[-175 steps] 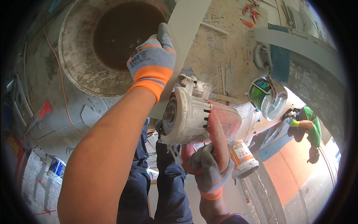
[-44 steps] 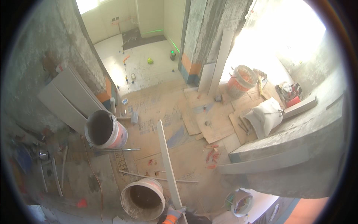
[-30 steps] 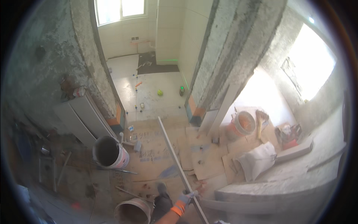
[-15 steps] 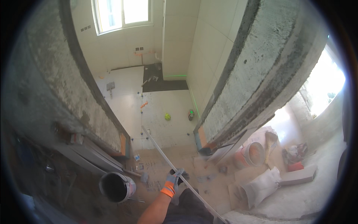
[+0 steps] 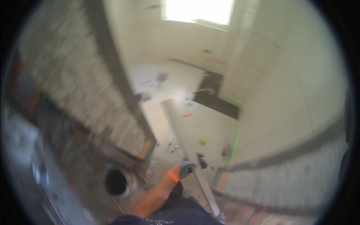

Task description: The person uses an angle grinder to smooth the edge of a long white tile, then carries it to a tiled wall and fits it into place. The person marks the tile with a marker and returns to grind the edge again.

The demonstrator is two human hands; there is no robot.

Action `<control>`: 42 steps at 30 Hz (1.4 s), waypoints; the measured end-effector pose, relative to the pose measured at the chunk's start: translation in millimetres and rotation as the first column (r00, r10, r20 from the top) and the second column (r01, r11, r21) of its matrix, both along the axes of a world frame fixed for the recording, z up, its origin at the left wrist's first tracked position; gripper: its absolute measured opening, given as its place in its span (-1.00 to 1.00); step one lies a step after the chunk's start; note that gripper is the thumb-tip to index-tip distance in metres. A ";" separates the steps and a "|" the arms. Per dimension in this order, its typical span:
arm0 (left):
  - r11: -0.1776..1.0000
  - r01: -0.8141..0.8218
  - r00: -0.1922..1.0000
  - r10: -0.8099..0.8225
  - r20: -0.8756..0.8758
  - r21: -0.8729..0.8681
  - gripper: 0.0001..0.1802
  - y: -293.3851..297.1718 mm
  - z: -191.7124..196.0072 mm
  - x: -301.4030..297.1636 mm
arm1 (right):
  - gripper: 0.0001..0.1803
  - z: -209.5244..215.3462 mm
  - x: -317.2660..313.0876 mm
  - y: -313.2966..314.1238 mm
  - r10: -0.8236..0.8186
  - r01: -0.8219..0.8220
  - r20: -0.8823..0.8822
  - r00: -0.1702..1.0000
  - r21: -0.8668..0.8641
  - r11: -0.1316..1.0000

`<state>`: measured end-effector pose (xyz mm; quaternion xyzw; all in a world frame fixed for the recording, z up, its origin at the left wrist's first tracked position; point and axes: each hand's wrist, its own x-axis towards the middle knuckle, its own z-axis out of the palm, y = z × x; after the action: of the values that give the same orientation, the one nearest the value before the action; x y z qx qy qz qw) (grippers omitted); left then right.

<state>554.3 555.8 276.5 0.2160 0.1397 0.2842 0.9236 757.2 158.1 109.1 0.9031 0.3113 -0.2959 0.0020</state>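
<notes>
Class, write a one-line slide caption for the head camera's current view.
A gloved left hand grips a long pale strip, with a bright window and green light lines beyond.

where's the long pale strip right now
In the head view, the long pale strip slants from just above centre down toward the lower edge, right of the left forearm, with the left hand gripping it.

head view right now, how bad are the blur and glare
Head view: the window is blown out to white; same head view: blur smears the rough wall and softens the long pale strip; head view again: fisheye bends straight edges, corners black.
</notes>
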 end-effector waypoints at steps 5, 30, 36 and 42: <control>0.995 -0.088 0.969 0.096 -0.226 0.049 -0.58 34.5 -6.8 35.7 | -0.55 -5.0 64.2 111.7 0.281 -0.292 -0.111 0.953 -0.097 0.952; 0.479 -0.862 0.439 0.541 -0.717 -0.167 -0.78 413.5 -43.4 29.0 | -0.37 69.4 214.8 610.4 0.307 -0.334 -0.266 0.914 -0.062 0.940; 0.243 -0.952 0.291 0.526 -0.799 -0.187 -0.64 477.2 -51.4 -28.5 | -0.47 100.4 201.2 747.3 -0.022 0.182 -0.521 0.853 0.259 0.948; 0.204 -0.944 0.325 0.466 -0.823 -0.258 -0.59 550.6 -102.5 -67.3 | -0.50 100.9 164.6 837.1 -0.125 0.366 -0.483 0.867 0.446 0.816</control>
<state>487.0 1106.4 174.0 -0.1906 0.5997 0.5385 0.5604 921.8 995.2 210.0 0.8133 0.2498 -0.3897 -0.3524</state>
